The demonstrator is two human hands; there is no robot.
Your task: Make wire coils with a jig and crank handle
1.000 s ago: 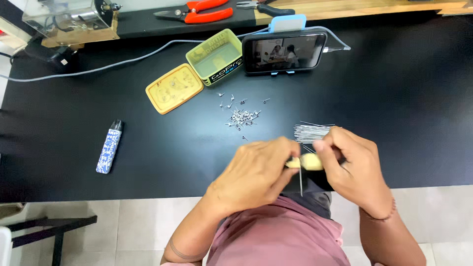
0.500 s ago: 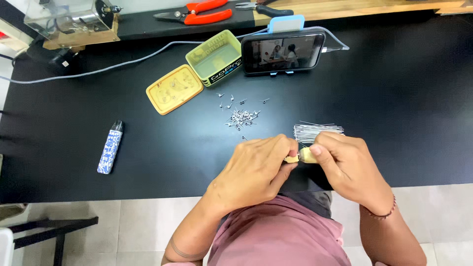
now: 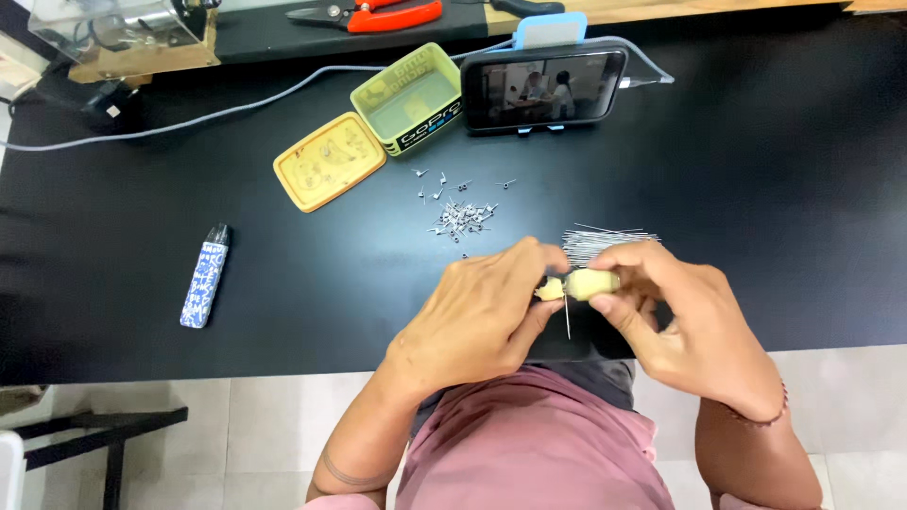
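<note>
Left hand [image 3: 482, 316] covers one end of yellow tool [image 3: 584, 284]. Wire bundle [image 3: 605, 243] partly behind right hand [image 3: 694, 326]. Small bent pieces [image 3: 460, 217] too tiny to identify. Red cutters [image 3: 378, 13] cropped by top edge.

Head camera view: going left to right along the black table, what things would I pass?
Blue patterned lighter → yellow tin lid → open green tin → heap of small metal bits → propped phone.

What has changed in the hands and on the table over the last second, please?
Both hands, left hand and right hand, keep hold of the pale yellow tool. The thin wire vanished half a second ago and again hangs below it. Wire bundle, small metal bits and tin stayed put.
</note>
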